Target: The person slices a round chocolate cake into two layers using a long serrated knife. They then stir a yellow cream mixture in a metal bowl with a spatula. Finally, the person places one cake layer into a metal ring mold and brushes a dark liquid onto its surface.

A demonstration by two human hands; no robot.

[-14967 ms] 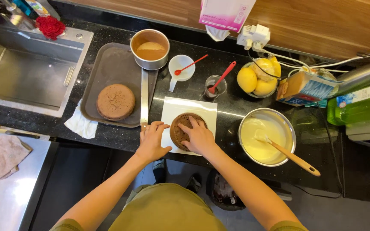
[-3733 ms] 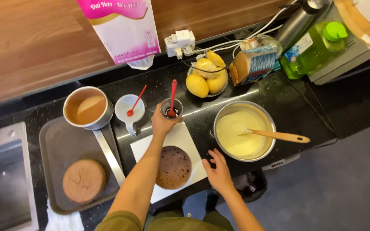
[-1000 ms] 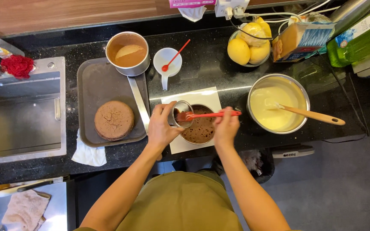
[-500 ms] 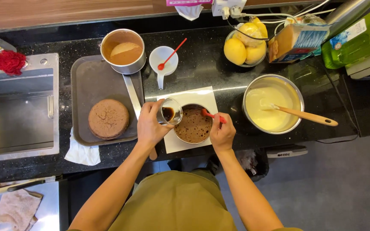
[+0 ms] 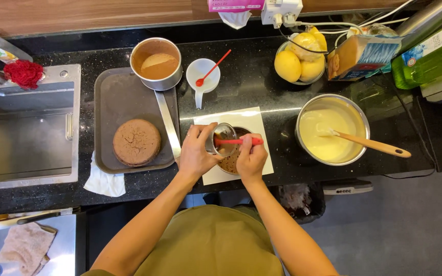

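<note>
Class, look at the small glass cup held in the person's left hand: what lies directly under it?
Under the small glass cup a round brown cake layer rests on white square paper. The left hand and right hand cover most of the cake, so its top is largely hidden.

Bare black counter (image 5: 251, 82) lies open between the white measuring cup (image 5: 202, 74) and the bowl of lemons (image 5: 299, 61), giving a clear lane toward the wall. Leftward, the tray (image 5: 124, 102) and saucepan handle (image 5: 168, 125) block passage. Rightward, the cream bowl (image 5: 332, 129) and its jutting wooden spoon (image 5: 374, 145) crowd the paper sheet (image 5: 254, 118).
</note>
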